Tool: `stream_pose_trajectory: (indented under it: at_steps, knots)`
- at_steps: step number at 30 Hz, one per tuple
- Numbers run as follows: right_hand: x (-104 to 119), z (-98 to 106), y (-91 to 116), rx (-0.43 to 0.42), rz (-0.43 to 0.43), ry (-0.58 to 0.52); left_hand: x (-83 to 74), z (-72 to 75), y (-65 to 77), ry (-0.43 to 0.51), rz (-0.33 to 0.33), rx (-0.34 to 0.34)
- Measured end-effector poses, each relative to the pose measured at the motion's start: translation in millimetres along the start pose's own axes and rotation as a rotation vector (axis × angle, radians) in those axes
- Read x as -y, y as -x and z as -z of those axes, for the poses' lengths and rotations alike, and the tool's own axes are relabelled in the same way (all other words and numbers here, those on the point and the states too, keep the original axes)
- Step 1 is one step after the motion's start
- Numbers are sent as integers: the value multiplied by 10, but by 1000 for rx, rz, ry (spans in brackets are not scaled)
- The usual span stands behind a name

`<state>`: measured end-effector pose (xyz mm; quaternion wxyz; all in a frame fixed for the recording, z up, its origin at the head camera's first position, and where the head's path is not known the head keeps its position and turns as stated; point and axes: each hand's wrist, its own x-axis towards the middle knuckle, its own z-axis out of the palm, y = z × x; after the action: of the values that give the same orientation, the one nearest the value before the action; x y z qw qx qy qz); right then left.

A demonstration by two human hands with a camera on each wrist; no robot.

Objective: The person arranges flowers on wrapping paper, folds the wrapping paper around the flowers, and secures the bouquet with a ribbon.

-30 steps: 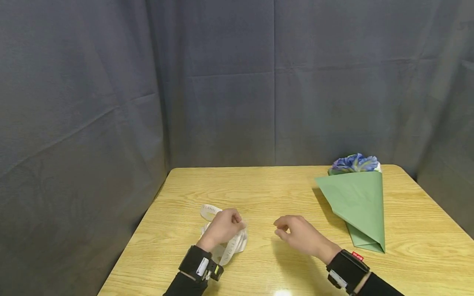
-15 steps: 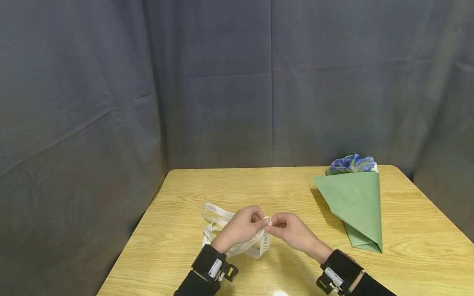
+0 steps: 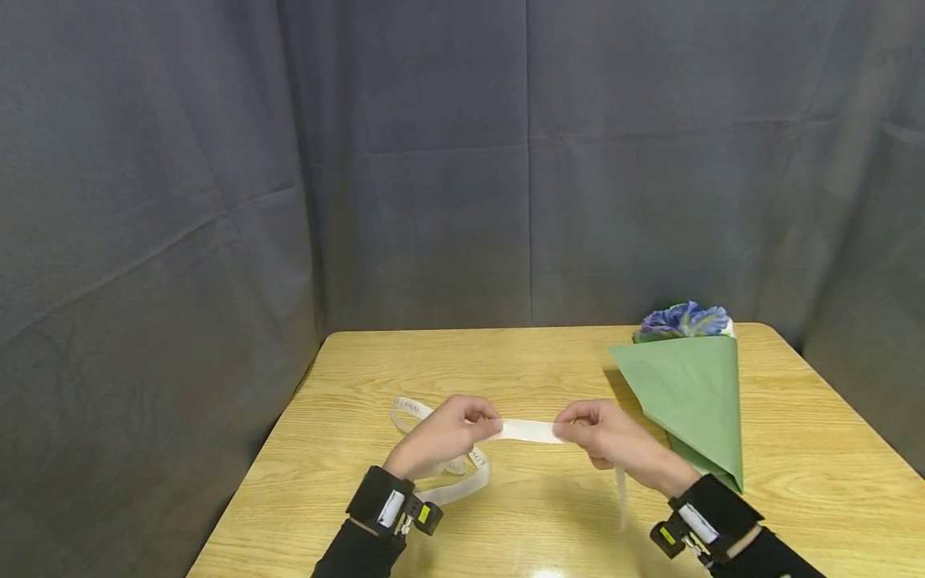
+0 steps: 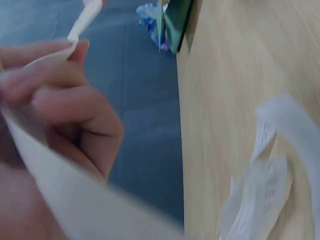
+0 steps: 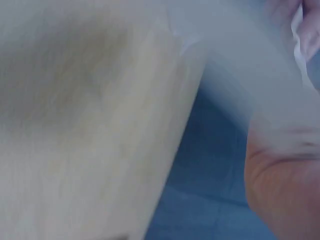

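Note:
A white printed ribbon (image 3: 530,431) stretches nearly level between my two hands, above the table. My left hand (image 3: 451,433) pinches it between thumb and fingers; from there the ribbon runs down to loose loops (image 3: 470,483) on the table. On the other side my right hand (image 3: 614,440) pinches the same ribbon, and a short tail (image 3: 621,498) hangs below that hand. In the left wrist view, the ribbon (image 4: 75,195) passes through the curled fingers (image 4: 75,107). Blurred ribbon (image 5: 240,60) crosses in front of the right hand (image 5: 290,185) in the right wrist view.
A bouquet wrapped in green paper (image 3: 697,397), with a blue-purple flower (image 3: 686,319) at its far end, lies at the right of the wooden table (image 3: 520,369), just beyond my right hand. Grey cloth (image 3: 433,201) hangs behind and on both sides.
My right hand came left to meet the left hand, took hold of the ribbon, then moved back right. The hands are now apart with ribbon drawn between them.

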<state>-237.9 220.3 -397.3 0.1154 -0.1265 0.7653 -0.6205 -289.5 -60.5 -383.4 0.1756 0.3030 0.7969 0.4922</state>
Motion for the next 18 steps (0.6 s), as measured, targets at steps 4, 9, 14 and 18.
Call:
stream_pose_trajectory:
  at_steps: [4, 9, 14, 18]
  knots:
    - [87, 216, 123, -4, 16, 136, 21, 137, 36, -44, -6, 91]
    - [160, 518, 291, -46, 59, 259, 111, 280, 101, -52, -15, 147]
    - [194, 807, 461, 52, 89, 356, 177, 345, 171, -103, -49, 43]
    - [181, 863, 515, 295, 103, 425, 133, 268, 158, -186, -104, -58]
